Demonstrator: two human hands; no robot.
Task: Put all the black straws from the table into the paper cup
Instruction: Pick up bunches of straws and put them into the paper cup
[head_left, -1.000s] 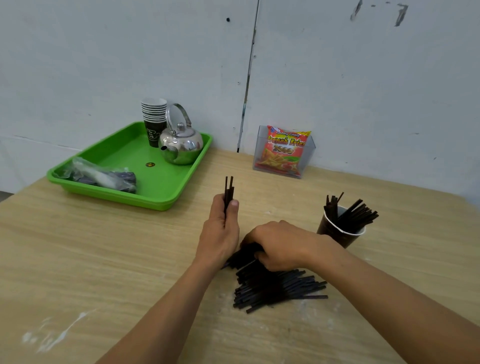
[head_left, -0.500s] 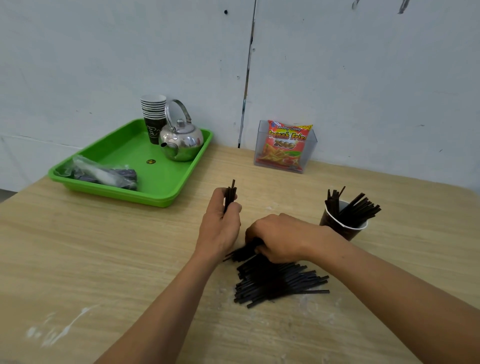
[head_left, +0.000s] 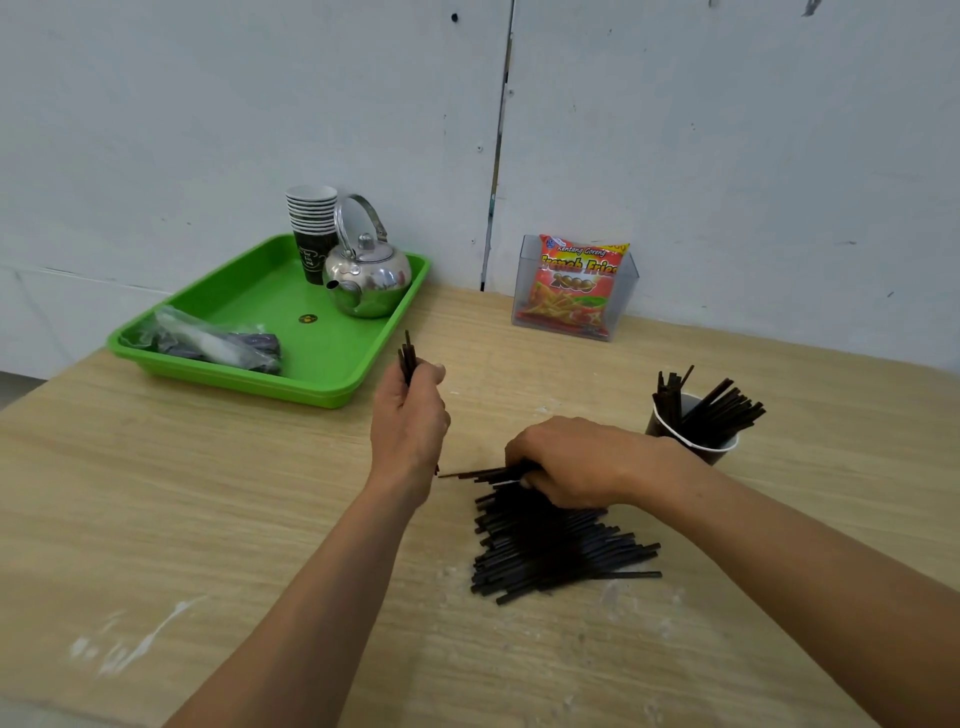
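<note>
the left hand (head_left: 410, 421) grips a small bundle of black straws (head_left: 407, 358) upright, fingers curled round it, the tips standing up above the thumb. the right hand (head_left: 576, 462) is curled knuckles-up over the far edge of the pile of straws (head_left: 556, 545) and pinches a few straws (head_left: 480, 473), whose ends stick out to the left toward the left wrist. how many it has hold of cannot be told. the pile lies loose on the wooden table (head_left: 208, 519), just in front of the person, most straws running left to right. the paper cup (head_left: 696, 447) stands just beyond the right wrist and already holds a sheaf of straws (head_left: 719, 410) leaning to the right. at the back left a green tray (head_left: 332, 384) carries a steel kettle (head_left: 369, 280), a stack of cups (head_left: 311, 218) and a plastic bag (head_left: 218, 343). a packet of french fries snacks (head_left: 574, 286) sits in a clear holder (head_left: 631, 280) against the wall.
</note>
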